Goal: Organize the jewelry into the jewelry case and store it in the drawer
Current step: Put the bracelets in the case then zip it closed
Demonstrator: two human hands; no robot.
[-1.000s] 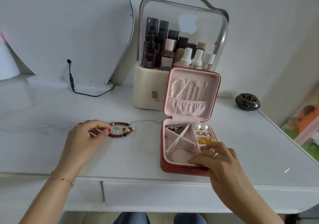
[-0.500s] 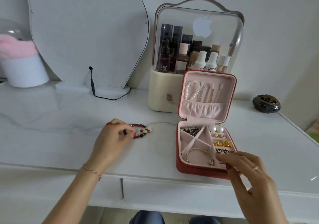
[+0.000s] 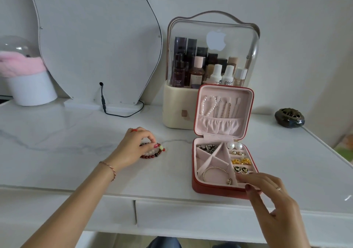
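Observation:
A red jewelry case [image 3: 214, 189] with pink lining stands open on the white desk, its lid upright with a pearl necklace [image 3: 208, 105] hanging inside. Its tray holds a thin gold bracelet [image 3: 215, 169], pearl studs [image 3: 234, 145], gold earrings [image 3: 241, 161] and black round earrings [image 3: 240, 169]. My right hand [image 3: 267, 196] hovers over the case's front right corner with relaxed fingers, holding nothing. To the left, my left hand [image 3: 133, 148] pinches a beaded bracelet [image 3: 152, 154] of red, white and green beads that lies on the desk. The closed drawer front [image 3: 191, 217] runs under the desk edge.
A clear-lidded cosmetics organizer [image 3: 210, 72] with bottles stands right behind the case. A curved mirror [image 3: 95, 37] with a black cable [image 3: 103, 102] is at the back left, beside a white pot with pink fluff [image 3: 28, 79]. A dark round ornament [image 3: 289, 117] sits at back right.
My left hand has closed its fingers over the beaded bracelet. My right hand has drawn back from the tray toward the case's front right corner. The camera has turned left.

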